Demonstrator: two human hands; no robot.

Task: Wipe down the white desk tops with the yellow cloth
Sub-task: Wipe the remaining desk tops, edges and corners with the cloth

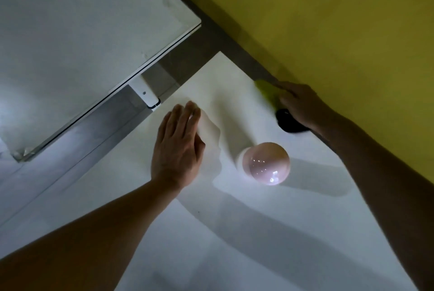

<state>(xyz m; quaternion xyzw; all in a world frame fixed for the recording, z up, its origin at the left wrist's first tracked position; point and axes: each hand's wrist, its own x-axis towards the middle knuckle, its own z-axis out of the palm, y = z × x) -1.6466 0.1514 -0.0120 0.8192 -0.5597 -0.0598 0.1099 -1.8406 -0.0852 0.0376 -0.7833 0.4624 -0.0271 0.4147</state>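
Note:
A yellow cloth (267, 93) lies bunched at the back edge of the near white desk top (234, 232), close to the yellow wall. My right hand (303, 105) presses on the cloth and covers part of it. My left hand (179, 147) rests flat on the same desk top, fingers together and holding nothing, left of a glossy pink globe lamp. A second white desk top (77, 39) stands to the upper left, separated by a gap.
The pink globe lamp (266, 163) stands on the near desk between my two arms. A black round object (290, 122) sits under my right wrist by the wall. The yellow wall (340, 32) runs along the desk's back edge. Grey floor (195, 46) shows between the desks.

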